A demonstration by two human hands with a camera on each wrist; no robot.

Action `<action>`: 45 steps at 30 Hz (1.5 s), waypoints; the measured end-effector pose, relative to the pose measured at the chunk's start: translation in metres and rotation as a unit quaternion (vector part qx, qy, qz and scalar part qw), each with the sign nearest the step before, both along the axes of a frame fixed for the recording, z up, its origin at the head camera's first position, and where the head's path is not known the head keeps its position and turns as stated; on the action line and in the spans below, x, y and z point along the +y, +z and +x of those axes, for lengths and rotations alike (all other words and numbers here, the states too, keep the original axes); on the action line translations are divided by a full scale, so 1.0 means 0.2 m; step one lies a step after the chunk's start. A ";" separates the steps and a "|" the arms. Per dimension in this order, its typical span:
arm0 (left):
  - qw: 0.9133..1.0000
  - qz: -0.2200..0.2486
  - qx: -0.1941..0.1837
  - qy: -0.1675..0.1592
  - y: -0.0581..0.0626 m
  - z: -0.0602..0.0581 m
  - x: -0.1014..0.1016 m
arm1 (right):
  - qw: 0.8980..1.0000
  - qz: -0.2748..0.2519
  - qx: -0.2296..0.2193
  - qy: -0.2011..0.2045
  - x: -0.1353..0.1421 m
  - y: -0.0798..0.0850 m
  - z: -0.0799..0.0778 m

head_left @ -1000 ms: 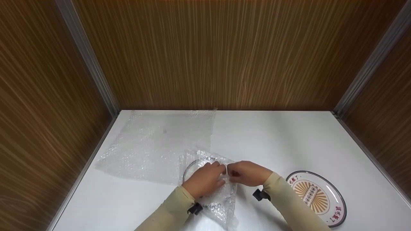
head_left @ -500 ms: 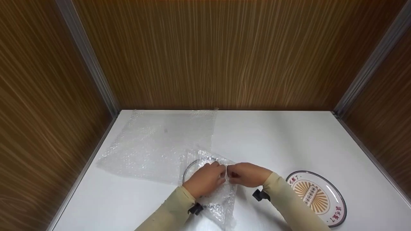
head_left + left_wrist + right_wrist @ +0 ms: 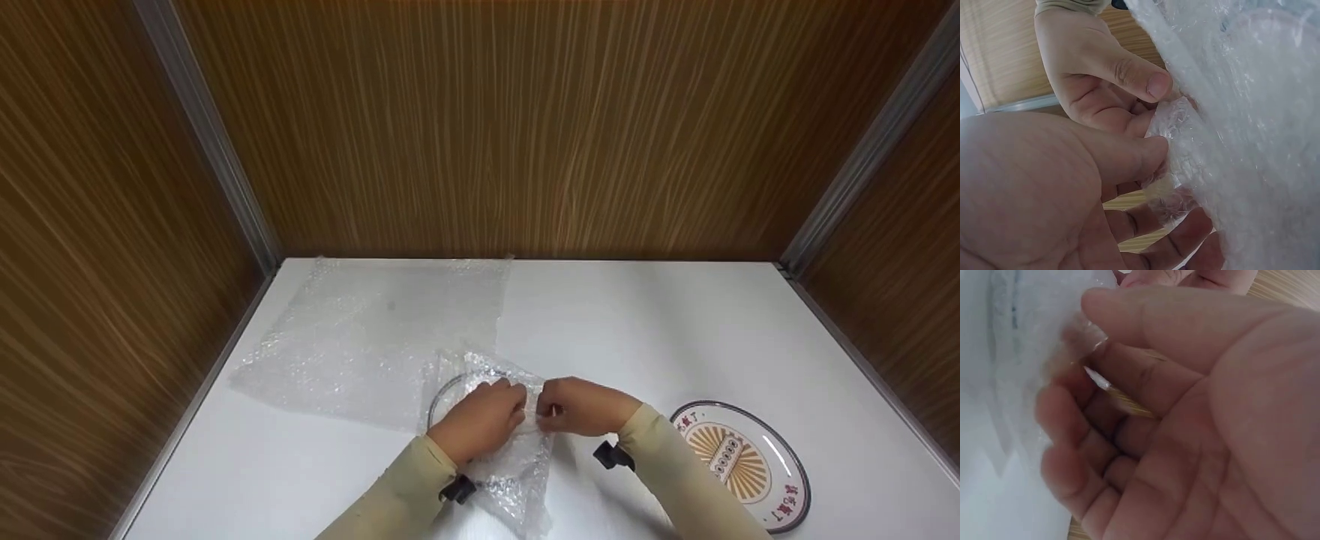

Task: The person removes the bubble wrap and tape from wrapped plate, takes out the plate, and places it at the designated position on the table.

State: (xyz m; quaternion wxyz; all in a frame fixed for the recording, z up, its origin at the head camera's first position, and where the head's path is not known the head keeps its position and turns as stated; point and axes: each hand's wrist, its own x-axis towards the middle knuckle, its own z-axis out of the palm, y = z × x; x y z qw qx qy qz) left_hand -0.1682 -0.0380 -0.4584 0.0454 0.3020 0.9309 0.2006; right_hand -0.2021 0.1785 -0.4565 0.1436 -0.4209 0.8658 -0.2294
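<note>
A round plate [image 3: 433,409] with a dark rim lies wrapped in clear bubble wrap [image 3: 516,487] near the table's front. Over it, my left hand [image 3: 480,420] pinches a flap of the wrap between thumb and fingers. My right hand [image 3: 589,407] grips the wrap's right edge close by, a small gap between the two hands. From the left wrist, the folded flap [image 3: 1176,140] shows between the thumbs. In the right wrist view, a clear corner of wrap [image 3: 1095,336] sticks out under the thumb, and the fingers curl behind it.
A flat sheet of bubble wrap [image 3: 375,330] spreads over the back left of the white table [image 3: 622,322]. To the right, partly under the right forearm, sits an unwrapped plate [image 3: 772,457] with a sunburst print. Wood-grain panels [image 3: 480,127] enclose the back and sides.
My right hand has shifted slightly right, widening the gap from the left hand, and its fingers have changed their bend. The left hand has stayed in place on the wrap.
</note>
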 end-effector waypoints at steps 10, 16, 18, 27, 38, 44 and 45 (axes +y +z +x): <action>0.999 -0.002 -0.039 0.026 -0.01 -0.01 0.00 | 1.000 -0.007 -0.009 -0.022 0.01 0.00 -0.01; 0.999 0.004 -0.042 0.027 -0.02 -0.01 0.00 | 1.000 -0.020 -0.010 -0.002 0.02 0.01 -0.01; 0.999 0.002 -0.040 0.025 -0.02 -0.01 0.00 | 1.000 -0.023 -0.014 0.002 0.03 0.01 -0.01; 0.999 -0.004 -0.026 0.025 -0.02 0.00 0.01 | 0.999 -0.023 -0.034 0.006 0.02 -0.02 -0.01; 0.999 0.002 -0.030 0.030 -0.02 0.00 0.01 | 0.998 -0.053 -0.031 -0.031 0.02 0.00 -0.01; 0.999 -0.012 0.005 0.036 -0.01 -0.01 0.02 | 0.996 -0.072 -0.022 -0.039 0.02 0.02 -0.01; 0.999 -0.012 0.010 0.037 -0.01 -0.01 0.02 | 0.996 -0.076 -0.021 -0.039 0.02 0.02 -0.01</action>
